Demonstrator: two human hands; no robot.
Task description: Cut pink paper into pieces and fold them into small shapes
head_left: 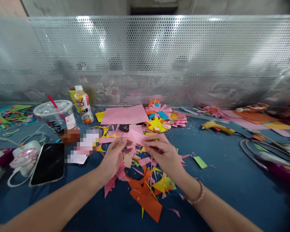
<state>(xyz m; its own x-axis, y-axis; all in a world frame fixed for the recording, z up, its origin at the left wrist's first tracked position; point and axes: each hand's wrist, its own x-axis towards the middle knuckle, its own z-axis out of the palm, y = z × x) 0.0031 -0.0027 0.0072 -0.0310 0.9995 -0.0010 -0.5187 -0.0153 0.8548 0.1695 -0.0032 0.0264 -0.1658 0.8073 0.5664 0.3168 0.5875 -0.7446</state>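
Observation:
Between my two hands a small piece of pink paper (135, 135) is held up over the table. My left hand (114, 156) pinches its left edge between thumb and fingers. On the right edge, the fingers of my right hand (163, 153) are closed on the same piece. Below and around my hands lie paper scraps in pink, yellow and green, with a larger orange scrap (147, 201) nearer to me. A flat pink sheet (125, 115) lies just beyond my hands. Beside it are paper flowers, among them a yellow flower (156, 125).
To the left stand a plastic cup (56, 119) with a red straw, a drink bottle (84, 106) and a phone (48, 164). A yellow glue gun (218, 126) with its cable lies at the right. A perforated metal panel (145, 48) closes off the table's back edge.

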